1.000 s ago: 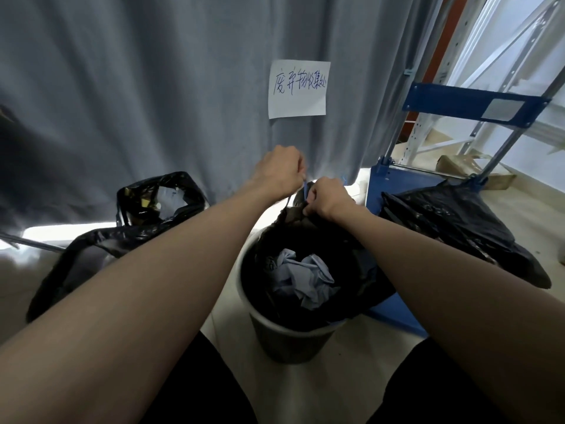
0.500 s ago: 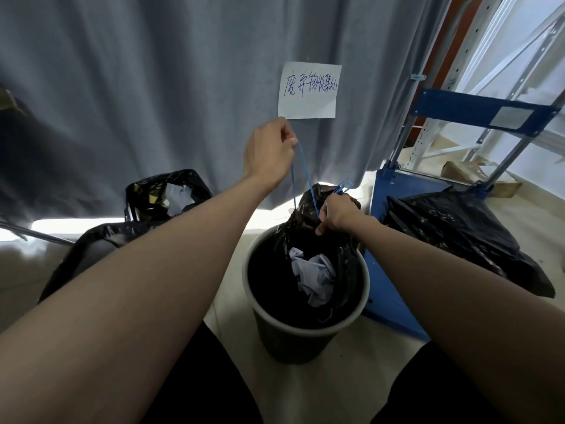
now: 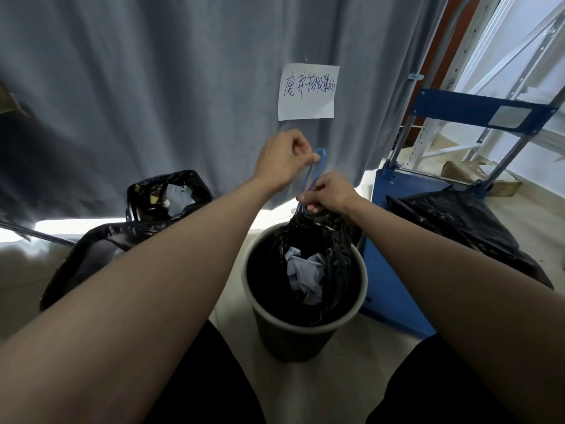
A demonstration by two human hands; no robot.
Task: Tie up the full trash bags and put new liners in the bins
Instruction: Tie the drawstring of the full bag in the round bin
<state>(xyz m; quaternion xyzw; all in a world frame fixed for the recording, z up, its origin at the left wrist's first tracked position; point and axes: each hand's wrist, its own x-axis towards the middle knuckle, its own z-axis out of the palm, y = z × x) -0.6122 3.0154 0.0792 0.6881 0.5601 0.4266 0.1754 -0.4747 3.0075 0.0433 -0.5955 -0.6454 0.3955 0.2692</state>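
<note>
A round dark bin stands on the floor between my knees. Inside it a black trash bag is gathered at its top, with crumpled pale paper showing through the gap. A blue drawstring runs up from the bag's neck. My left hand pinches the drawstring's upper loop above the bin. My right hand grips the bunched neck of the bag and the string's lower part.
A second open black bag with rubbish stands at the left by a grey curtain bearing a paper sign. A blue hand cart at the right carries another black bag. Metal shelving stands behind it.
The bag's mouth has been pulled off the bin rim and drawn together. My left hand rose with the blue string, then dropped a little; my right hand stays on the neck.
</note>
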